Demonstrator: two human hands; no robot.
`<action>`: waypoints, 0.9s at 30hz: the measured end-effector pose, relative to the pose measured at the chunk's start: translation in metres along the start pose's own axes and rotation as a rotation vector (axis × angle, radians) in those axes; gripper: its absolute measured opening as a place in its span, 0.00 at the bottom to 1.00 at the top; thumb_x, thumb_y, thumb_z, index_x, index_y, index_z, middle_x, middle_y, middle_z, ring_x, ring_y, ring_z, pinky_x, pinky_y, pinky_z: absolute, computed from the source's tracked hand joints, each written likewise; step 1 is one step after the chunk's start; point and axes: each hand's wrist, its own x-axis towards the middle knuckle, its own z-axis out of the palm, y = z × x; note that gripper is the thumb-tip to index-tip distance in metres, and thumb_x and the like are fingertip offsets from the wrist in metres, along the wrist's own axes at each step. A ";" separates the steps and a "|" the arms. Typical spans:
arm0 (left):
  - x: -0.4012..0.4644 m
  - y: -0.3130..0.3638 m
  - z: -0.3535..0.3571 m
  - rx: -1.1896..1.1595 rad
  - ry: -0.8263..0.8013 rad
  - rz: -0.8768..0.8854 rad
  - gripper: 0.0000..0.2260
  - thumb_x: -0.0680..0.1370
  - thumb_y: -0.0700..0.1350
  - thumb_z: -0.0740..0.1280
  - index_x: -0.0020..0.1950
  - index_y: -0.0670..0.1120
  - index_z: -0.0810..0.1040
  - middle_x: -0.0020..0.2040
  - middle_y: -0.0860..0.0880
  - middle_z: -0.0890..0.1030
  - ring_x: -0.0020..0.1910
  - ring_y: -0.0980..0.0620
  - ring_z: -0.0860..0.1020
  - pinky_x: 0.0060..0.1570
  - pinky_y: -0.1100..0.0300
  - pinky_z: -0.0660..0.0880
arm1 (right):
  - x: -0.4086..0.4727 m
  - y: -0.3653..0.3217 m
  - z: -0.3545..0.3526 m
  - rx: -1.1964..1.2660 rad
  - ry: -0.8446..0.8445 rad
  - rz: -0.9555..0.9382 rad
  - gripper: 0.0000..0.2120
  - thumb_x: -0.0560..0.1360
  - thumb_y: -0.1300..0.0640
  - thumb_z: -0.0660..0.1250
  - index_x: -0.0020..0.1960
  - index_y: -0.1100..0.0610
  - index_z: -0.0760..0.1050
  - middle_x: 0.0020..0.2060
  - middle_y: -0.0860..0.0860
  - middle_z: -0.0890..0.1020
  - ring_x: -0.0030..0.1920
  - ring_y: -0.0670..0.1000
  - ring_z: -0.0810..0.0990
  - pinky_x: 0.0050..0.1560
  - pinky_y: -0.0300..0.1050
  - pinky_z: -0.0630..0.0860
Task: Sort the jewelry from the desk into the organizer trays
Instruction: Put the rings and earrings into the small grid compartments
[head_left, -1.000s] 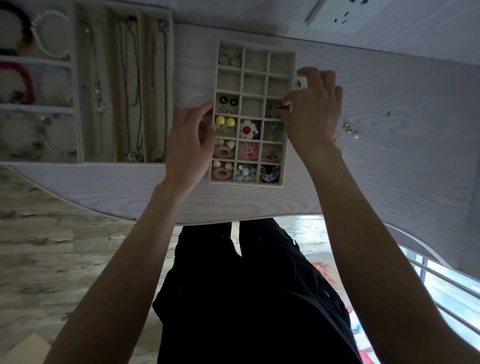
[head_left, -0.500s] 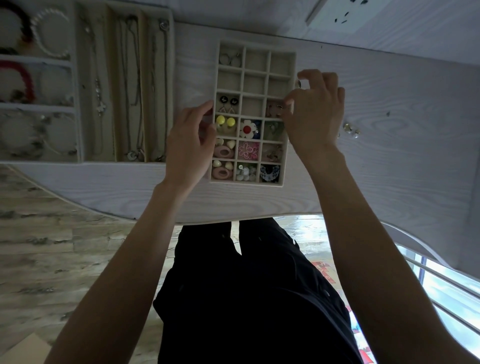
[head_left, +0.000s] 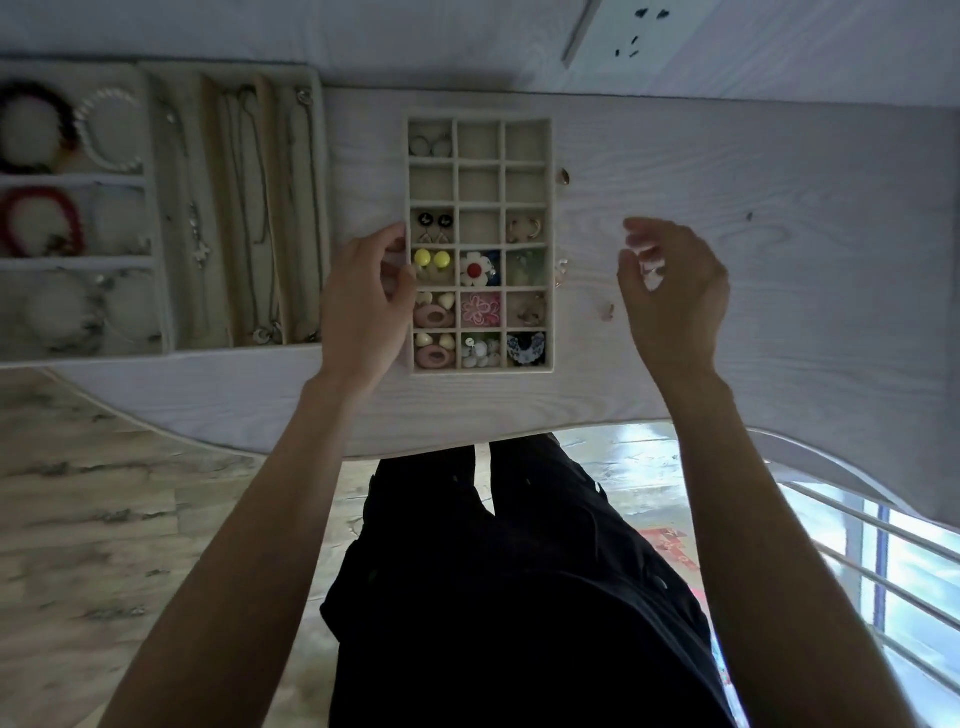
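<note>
A: Checking right hand first. Hangs above the desk, well right of the grid tray. Thumb and fingers apart, loosely curled, blurred; nothing seen between them.

B: And left hand?

A: Set against the tray's left wall, thumb and fingertips pinching that wall about halfway up. Reads as steadying the tray, not picking.

B: Anything left outside the trays?

A: Three small loose items on the desk, all on the right side of the grid tray. Near piece: between tray and right hand, just beside the heel of the thumb. Hoop piece: just off the tray's right wall, level with the flower row. Far piece: also by the right wall, but up near the second row from the top. Too small to name more closely.

B: So, bearing for the next pick?

A: Leftward from the right hand, every one. Closest by far to that hand; left hand blocked off by the whole width of the tray. Probably the near piece first, since only a short drop toward the thumb side is needed. Too small to give a long axis.

B: Drop-off?

A: Empty cells in the upper rows, middle and right columns. Back across the right wall, then.
</note>
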 end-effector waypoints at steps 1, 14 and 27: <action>-0.001 0.003 0.001 0.035 0.025 0.006 0.16 0.79 0.41 0.64 0.66 0.44 0.73 0.59 0.45 0.76 0.46 0.56 0.75 0.49 0.70 0.71 | -0.005 0.009 -0.003 -0.046 -0.011 0.032 0.11 0.74 0.60 0.65 0.55 0.56 0.79 0.48 0.53 0.81 0.46 0.54 0.79 0.45 0.47 0.75; -0.022 0.063 0.052 0.381 -0.062 0.404 0.25 0.72 0.58 0.65 0.63 0.45 0.75 0.57 0.45 0.78 0.58 0.41 0.73 0.58 0.48 0.70 | -0.027 0.048 0.008 0.024 -0.229 0.263 0.11 0.69 0.64 0.69 0.52 0.60 0.79 0.52 0.58 0.76 0.43 0.58 0.79 0.43 0.41 0.69; -0.008 0.119 0.110 0.517 -0.201 0.504 0.11 0.74 0.46 0.69 0.56 0.48 0.79 0.53 0.47 0.79 0.55 0.44 0.73 0.56 0.54 0.62 | -0.029 0.089 -0.012 0.081 -0.209 0.183 0.15 0.69 0.63 0.70 0.56 0.57 0.78 0.51 0.55 0.76 0.43 0.55 0.78 0.44 0.40 0.68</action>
